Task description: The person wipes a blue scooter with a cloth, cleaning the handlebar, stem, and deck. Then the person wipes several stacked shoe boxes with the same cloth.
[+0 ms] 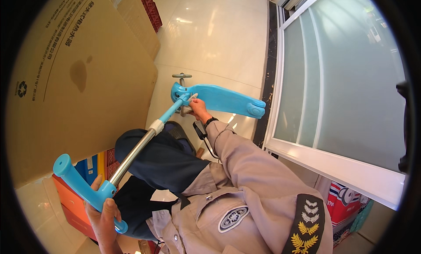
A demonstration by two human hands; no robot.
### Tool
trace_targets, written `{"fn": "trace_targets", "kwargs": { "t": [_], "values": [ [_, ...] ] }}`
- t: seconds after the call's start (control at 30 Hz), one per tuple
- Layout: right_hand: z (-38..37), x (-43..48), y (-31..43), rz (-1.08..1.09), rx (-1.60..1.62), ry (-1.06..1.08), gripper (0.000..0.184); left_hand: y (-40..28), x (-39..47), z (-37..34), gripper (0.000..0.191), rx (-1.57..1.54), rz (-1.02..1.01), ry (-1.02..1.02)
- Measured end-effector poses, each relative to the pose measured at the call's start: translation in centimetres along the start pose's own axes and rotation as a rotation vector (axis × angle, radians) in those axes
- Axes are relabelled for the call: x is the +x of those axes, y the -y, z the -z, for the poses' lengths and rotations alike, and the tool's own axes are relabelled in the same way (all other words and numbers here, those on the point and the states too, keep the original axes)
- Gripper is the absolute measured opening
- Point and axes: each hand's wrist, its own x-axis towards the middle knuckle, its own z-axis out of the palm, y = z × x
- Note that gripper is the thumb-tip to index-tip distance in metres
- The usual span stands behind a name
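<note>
A light-blue scooter lies tilted before me, its deck over the floor and its front wheel near the large box. My left hand is closed around the T-shaped blue handlebar at lower left. From there a shiny metal stem runs up to the blue lower tube. My right hand, with a black band on its wrist, holds a greyish cloth against the tube's base beside the deck. The fingertips are partly hidden by the cloth.
A large cardboard box with printing fills the left side. Red crates stand behind it. On the right is a white-framed glass door along a dark floor strip. An orange box sits at lower left. A black device with a cord hangs near my right wrist.
</note>
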Motion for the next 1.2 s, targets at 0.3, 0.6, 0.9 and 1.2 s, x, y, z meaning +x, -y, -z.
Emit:
{"fn": "trace_targets", "kwargs": {
  "t": [0.3, 0.6, 0.9, 1.2],
  "values": [
    [-0.1, 0.0, -3.7, -0.087, 0.073, 0.053, 0.02, -0.2, -2.0, -1.0, 0.062, 0.034, -0.014, 0.017],
    [-0.7, 1.6, -3.5, -0.071, 0.095, 0.049, 0.026, -2.0, -2.9, -2.7, 0.068, 0.112, -0.058, 0.049],
    [0.2, -0.5, -1.2, -0.079, 0.015, 0.052, 0.025, -6.1, -2.6, -3.1, 0.078, 0.041, -0.027, 0.083],
    [-1.1, 0.1, 0.6, -0.017, -0.008, 0.043, 0.025, -10.7, 0.1, -4.4, 0.094, -0.082, -0.144, 0.211]
  ]
}}
